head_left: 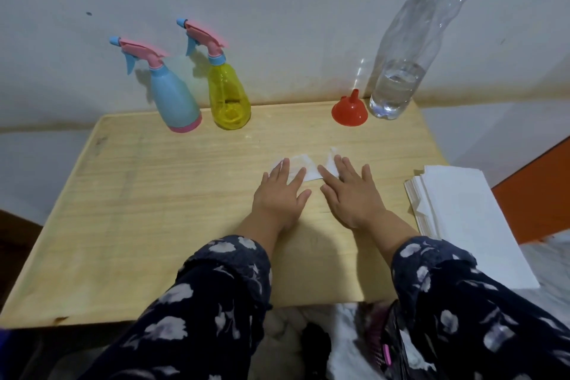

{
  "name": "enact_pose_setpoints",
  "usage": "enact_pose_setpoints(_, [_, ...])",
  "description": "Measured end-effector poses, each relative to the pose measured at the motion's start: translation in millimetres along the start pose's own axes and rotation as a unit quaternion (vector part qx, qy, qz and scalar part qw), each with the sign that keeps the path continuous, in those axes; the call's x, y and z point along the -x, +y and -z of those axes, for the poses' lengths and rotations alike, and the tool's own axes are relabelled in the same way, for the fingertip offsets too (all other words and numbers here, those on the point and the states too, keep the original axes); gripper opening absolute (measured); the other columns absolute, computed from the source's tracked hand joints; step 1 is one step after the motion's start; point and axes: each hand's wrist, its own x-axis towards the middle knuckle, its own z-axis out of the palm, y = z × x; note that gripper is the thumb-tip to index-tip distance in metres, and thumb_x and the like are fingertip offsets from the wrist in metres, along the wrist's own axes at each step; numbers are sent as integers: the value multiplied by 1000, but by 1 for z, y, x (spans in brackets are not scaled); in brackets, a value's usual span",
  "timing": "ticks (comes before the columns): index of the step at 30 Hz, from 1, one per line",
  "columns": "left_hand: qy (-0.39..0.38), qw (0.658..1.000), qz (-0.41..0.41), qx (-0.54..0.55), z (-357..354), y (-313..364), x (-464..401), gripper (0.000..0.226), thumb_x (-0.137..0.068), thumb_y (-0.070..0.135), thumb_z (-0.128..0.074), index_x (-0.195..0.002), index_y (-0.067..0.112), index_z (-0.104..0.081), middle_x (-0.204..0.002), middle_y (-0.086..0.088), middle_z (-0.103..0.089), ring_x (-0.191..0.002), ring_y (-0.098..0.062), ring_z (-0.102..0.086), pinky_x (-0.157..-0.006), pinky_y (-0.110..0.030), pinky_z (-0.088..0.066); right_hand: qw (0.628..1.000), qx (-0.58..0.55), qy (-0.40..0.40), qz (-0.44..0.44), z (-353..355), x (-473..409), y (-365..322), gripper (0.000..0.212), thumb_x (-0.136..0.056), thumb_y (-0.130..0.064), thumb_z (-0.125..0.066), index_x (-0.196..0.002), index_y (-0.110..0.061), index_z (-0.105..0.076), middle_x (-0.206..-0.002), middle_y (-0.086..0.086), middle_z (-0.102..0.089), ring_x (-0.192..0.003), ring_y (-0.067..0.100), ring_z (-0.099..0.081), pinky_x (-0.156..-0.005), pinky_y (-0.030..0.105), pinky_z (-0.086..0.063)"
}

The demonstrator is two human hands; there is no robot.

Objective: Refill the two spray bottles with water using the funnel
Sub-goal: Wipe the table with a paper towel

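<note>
Two flat, spread hands rest palm-down near the middle of the wooden table (129, 194), the left hand (279, 194) and the right hand (350, 194) side by side, their fingertips pressing on a thin white tissue (303, 168) and neither one gripping anything. The left half of the tabletop is bare wood right out to its rounded corner, and a wide strip between the hands and the back edge is open too. On the right, a stack of white paper napkins (462, 213) overhangs the table's edge, close beside the right forearm. The back edge sits against a pale wall, and the task's things stand along it, well apart from the hands: a blue spray bottle (175, 99) and a yellow spray bottle (228, 95) just beside each other at back left, both with pink trigger heads screwed on, and a red funnel (350, 111) lying mouth-down at back right, next to a tall clear water bottle (401, 71) only partly filled. No label or writing can be read on any of them.
</note>
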Motion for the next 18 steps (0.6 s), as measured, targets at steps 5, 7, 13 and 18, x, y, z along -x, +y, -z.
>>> enact_pose_setpoints(5, [6,1000,-6,20,-8,9,21,61,-103,47,-22,-156,20,-7,-164,-5,6,-150,-16,7,-121,-37,1,1000,5,4,13,-3,21,-11,61,-99,-46,-7,-153,-18,-12,-162,5,-5,-150,18,-3,-118,51,-1])
enact_pose_setpoints(7, [7,1000,-8,16,-10,12,30,62,-103,47,-20,-156,18,-8,-164,-5,3,-150,-16,6,-121,-36,0,1000,1,1,13,-3,30,-16,58,-101,-43,-11,-153,-16,-12,-162,4,-6,-150,18,-4,-118,50,-1])
enact_pose_setpoints(13, [-11,999,-30,9,-13,12,63,61,-104,46,-18,-156,15,-9,-164,-1,1,-150,-14,4,-122,-38,-3,1000,8,-19,17,-5,63,-26,87,-80,-55,16,-153,-16,-11,-162,4,-5,-150,17,-4,-118,50,-2])
enact_pose_setpoints(18, [-19,999,-46,-1,-23,15,95,61,-104,46,-18,-156,15,-8,-164,-1,2,-150,-14,5,-122,-42,-4,1000,7,-15,15,-13,96,-37,92,-75,-54,19,-153,-15,-11,-162,4,-5,-150,19,-5,-117,51,-5])
